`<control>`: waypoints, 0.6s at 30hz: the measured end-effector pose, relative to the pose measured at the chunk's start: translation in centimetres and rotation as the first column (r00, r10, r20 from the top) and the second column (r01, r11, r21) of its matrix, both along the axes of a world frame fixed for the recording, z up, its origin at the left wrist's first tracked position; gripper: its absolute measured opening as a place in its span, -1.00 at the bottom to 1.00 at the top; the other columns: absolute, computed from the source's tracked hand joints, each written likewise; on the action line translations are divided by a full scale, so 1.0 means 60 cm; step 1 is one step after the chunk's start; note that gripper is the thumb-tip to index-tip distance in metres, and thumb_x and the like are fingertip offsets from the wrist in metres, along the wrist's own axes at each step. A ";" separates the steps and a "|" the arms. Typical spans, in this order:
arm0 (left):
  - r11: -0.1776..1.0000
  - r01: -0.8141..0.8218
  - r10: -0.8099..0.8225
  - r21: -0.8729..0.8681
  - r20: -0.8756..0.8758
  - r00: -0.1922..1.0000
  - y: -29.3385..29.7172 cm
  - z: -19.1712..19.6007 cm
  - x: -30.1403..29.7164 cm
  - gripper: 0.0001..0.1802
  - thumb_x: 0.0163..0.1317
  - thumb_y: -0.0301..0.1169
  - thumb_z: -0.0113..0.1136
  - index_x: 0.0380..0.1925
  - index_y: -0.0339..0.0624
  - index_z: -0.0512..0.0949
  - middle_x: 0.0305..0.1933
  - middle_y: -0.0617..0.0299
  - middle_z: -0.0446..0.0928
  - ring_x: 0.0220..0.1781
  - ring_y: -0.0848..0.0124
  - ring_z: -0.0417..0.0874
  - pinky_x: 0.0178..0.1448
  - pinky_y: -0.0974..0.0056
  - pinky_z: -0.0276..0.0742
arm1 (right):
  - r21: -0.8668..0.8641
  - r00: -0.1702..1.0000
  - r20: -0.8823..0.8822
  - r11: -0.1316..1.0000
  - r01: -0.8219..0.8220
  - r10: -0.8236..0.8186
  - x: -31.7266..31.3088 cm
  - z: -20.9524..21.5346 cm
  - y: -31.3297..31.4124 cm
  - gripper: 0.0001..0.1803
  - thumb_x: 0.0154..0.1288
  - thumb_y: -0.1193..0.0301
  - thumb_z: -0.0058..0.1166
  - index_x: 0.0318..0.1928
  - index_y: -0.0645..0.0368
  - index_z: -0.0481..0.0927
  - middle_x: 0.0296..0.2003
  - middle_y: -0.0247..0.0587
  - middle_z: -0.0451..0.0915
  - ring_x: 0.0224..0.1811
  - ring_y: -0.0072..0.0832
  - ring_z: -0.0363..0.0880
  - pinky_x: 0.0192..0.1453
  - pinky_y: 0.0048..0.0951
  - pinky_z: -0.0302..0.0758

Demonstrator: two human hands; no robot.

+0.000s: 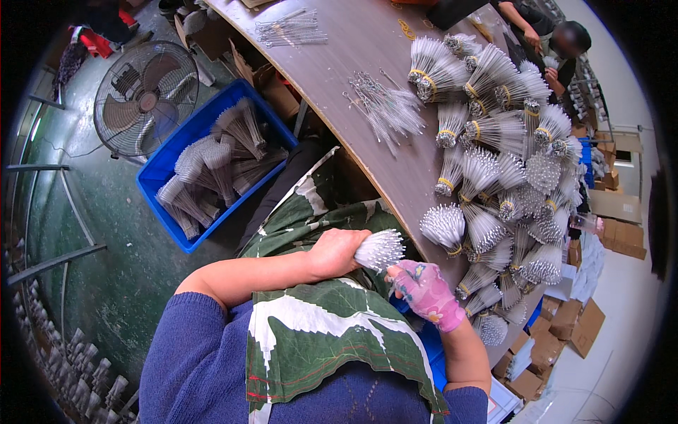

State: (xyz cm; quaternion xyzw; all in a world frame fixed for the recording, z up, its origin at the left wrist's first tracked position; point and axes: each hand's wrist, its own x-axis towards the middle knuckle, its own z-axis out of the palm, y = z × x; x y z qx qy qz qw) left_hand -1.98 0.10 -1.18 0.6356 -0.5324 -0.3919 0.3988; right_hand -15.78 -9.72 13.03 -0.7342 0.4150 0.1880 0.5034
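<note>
My left hand (337, 253) is wrapped round a bundle of thin white-bristled tube brushes (380, 250), held above my lap with the pale tips fanned toward the right. Close beside those tips is my right hand (426, 291), in a pink flowered fingerless glove. Its fingers are curled together, and whatever they may hold is hidden. On the table (332, 85) to the right lies a big heap of similar brush bundles (494, 169), several with yellow bands round their wire ends. Loose brushes (387, 106) lie spread left of the heap.
A blue crate (185, 240) of brush bundles stands at my left, with a floor fan (146, 99) behind it. More loose brushes (291, 28) lie at the table's far end. Another person (540, 35) sits across at the far right. Cardboard boxes (575, 325) stand beyond the table.
</note>
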 end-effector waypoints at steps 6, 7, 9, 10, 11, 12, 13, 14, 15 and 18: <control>1.000 0.000 0.000 -0.010 0.004 1.000 -0.002 -0.001 0.000 -0.72 -0.05 -0.33 0.21 -0.31 -0.16 0.46 -0.35 -0.01 0.56 -0.25 0.01 0.58 -0.19 0.03 0.48 | -0.014 0.999 0.032 0.999 0.043 -0.042 -0.005 -0.009 0.001 -0.64 0.29 0.19 -0.03 -0.43 0.26 0.55 -0.69 -0.23 0.45 -0.65 -0.50 0.40 -0.50 -0.42 0.33; 1.000 -0.002 0.002 -0.007 -0.009 1.000 -0.002 -0.003 -0.001 -0.72 -0.05 -0.34 0.21 -0.31 -0.16 0.46 -0.35 -0.01 0.56 -0.24 0.01 0.58 -0.18 0.03 0.48 | 0.017 0.998 0.018 0.998 0.063 -0.063 -0.003 -0.004 0.000 -0.64 0.29 0.19 -0.03 -0.42 0.26 0.56 -0.69 -0.27 0.44 -0.64 -0.54 0.39 -0.49 -0.45 0.33; 1.000 0.001 -0.002 -0.006 -0.046 0.999 -0.003 -0.011 -0.001 -0.69 -0.05 -0.33 0.23 -0.27 -0.15 0.47 -0.32 -0.01 0.57 -0.21 0.01 0.57 -0.15 0.06 0.48 | 0.048 0.997 0.007 0.996 0.079 -0.080 -0.005 -0.002 -0.001 -0.64 0.29 0.19 -0.03 -0.41 0.26 0.57 -0.69 -0.31 0.44 -0.62 -0.57 0.38 -0.48 -0.48 0.32; 1.000 0.005 -0.006 -0.006 -0.084 0.996 -0.004 -0.017 -0.001 -0.66 -0.05 -0.32 0.25 -0.23 -0.15 0.48 -0.28 -0.01 0.57 -0.18 0.02 0.57 -0.12 0.09 0.49 | 0.143 0.992 0.021 0.982 0.123 -0.127 -0.014 -0.004 -0.003 -0.64 0.29 0.18 -0.04 -0.38 0.25 0.58 -0.66 -0.38 0.44 -0.62 -0.65 0.35 -0.50 -0.57 0.28; 1.000 0.001 -0.001 -0.005 -0.081 0.997 -0.006 -0.023 -0.003 -0.66 -0.05 -0.32 0.25 -0.23 -0.15 0.48 -0.28 -0.01 0.57 -0.18 0.02 0.57 -0.12 0.09 0.49 | 0.237 0.984 0.031 0.958 0.162 -0.175 -0.021 -0.004 -0.006 -0.63 0.30 0.16 -0.05 -0.35 0.24 0.59 -0.64 -0.45 0.45 -0.62 -0.73 0.32 -0.52 -0.66 0.24; 1.000 0.009 -0.015 -0.023 -0.237 0.971 -0.007 -0.026 -0.005 -0.61 -0.04 -0.32 0.28 -0.17 -0.14 0.48 -0.24 0.01 0.57 -0.15 0.06 0.58 -0.08 0.14 0.48 | 0.241 0.985 0.034 0.958 0.157 -0.170 -0.022 0.002 -0.007 -0.63 0.30 0.16 -0.05 -0.35 0.24 0.59 -0.64 -0.45 0.45 -0.62 -0.73 0.32 -0.52 -0.66 0.24; 0.999 0.014 -0.030 -0.043 -0.386 0.922 -0.007 -0.029 -0.006 -0.56 -0.04 -0.32 0.30 -0.10 -0.13 0.48 -0.20 0.03 0.58 -0.13 0.11 0.59 -0.03 0.19 0.48 | 0.239 0.983 0.018 0.956 0.171 -0.180 -0.020 0.013 -0.008 -0.63 0.32 0.18 -0.06 -0.35 0.25 0.59 -0.62 -0.43 0.45 -0.57 -0.71 0.35 -0.47 -0.64 0.27; 0.999 0.009 -0.024 -0.041 -0.382 0.924 -0.007 -0.030 -0.003 -0.56 -0.04 -0.32 0.30 -0.10 -0.13 0.48 -0.20 0.03 0.58 -0.13 0.11 0.59 -0.03 0.19 0.48 | 0.238 0.982 0.002 0.954 0.184 -0.190 -0.019 0.022 -0.010 -0.64 0.34 0.21 -0.08 -0.34 0.27 0.59 -0.61 -0.42 0.45 -0.53 -0.69 0.37 -0.41 -0.61 0.30; 0.997 0.048 -0.069 -0.058 -0.433 0.899 -0.010 -0.022 -0.001 -0.54 0.00 -0.33 0.29 -0.05 -0.14 0.46 -0.13 0.09 0.56 -0.08 0.17 0.58 0.04 0.23 0.45 | 0.223 0.984 0.017 0.960 0.167 -0.175 -0.021 0.029 -0.012 -0.64 0.36 0.21 -0.12 -0.31 0.26 0.59 -0.60 -0.42 0.45 -0.53 -0.70 0.36 -0.41 -0.62 0.29; 0.991 0.102 -0.132 -0.089 -0.478 0.868 -0.013 -0.021 -0.001 -0.51 0.02 -0.35 0.31 -0.01 -0.14 0.46 -0.08 0.17 0.56 -0.04 0.31 0.57 0.10 0.29 0.41 | 0.164 0.962 0.151 0.966 0.200 -0.226 -0.037 0.021 -0.015 -0.60 0.32 0.10 -0.09 -0.28 0.19 0.58 -0.60 -0.48 0.45 -0.65 -0.80 0.27 -0.58 -0.75 0.16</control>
